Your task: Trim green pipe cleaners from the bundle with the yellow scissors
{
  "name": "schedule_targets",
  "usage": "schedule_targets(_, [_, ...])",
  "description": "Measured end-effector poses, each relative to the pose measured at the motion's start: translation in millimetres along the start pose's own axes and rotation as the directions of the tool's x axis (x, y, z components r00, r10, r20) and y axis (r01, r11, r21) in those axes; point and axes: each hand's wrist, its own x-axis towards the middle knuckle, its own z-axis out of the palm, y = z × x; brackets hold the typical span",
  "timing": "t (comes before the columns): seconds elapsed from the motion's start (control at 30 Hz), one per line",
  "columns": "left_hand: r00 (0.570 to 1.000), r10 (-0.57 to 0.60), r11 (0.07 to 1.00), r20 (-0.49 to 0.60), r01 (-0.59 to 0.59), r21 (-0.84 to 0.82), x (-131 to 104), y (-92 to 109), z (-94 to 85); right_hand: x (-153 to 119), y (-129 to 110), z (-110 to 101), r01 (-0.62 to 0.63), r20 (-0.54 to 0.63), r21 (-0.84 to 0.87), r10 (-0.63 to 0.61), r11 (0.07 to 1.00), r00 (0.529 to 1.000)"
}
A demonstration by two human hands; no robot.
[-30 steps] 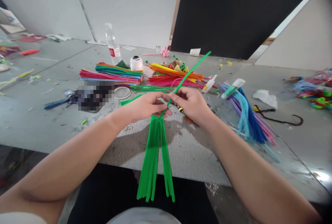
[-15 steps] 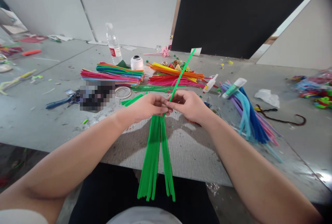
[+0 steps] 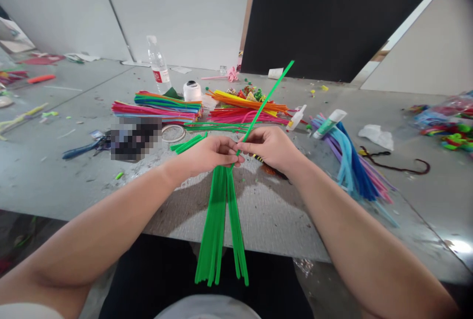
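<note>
Even light, shadowed table, glare lower right; blurry edges

My left forearm and right forearm, both bare, sloped forward and inward before me. My left hand pointed rightward, its fingers curled; my right hand faced it, thumb and forefinger in a pinch. The fingertips of both hands lay close together.

Tabletop free beside green stems; beyond — coloured bundles block passage.
</note>
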Motion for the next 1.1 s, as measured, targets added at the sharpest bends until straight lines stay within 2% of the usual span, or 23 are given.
schedule_targets(0.3, [0.999, 0.017, 0.999, 0.036, -0.016, -0.033, 0.7, -0.1, -2.9, -0.3, -1.2, 2.7, -0.090, -0.052, 0.231, 0.105, 0.969, 0.993])
schedule_targets(0.47, [0.998, 0.006, 1.000, 0.057, -0.006, -0.003, -2.1, 4.3, -4.4, 0.4, -0.7, 1.2, -0.107, -0.066, 0.281, 0.130, 0.954, 0.989])
schedule_targets(0.6, [0.998, -0.047, 0.999, 0.048, 0.047, 0.000, -3.6, 7.0, -3.7, 0.2, -0.1, 2.6, -0.110, -0.048, 0.299, 0.130, 0.948, 0.990])
schedule_targets(0.73, [0.994, -0.110, 0.994, -0.003, 0.110, 0.020, -5.1, 10.0, 0.1, -0.8, -2.3, 6.1, -0.099, -0.035, 0.245, 0.111, 0.964, 0.993])
schedule_targets(0.9, [0.992, -0.076, 0.995, -0.103, 0.082, 0.060, -4.5, 11.3, 4.3, -2.4, -4.7, 9.4, -0.065, -0.031, 0.184, 0.071, 0.981, 0.997])
schedule_targets(1.1, [0.994, -0.081, 0.995, -0.075, 0.085, 0.050, -3.6, 9.7, 4.3, -1.7, -5.1, 7.2, -0.075, -0.066, 0.242, 0.093, 0.968, 0.993])
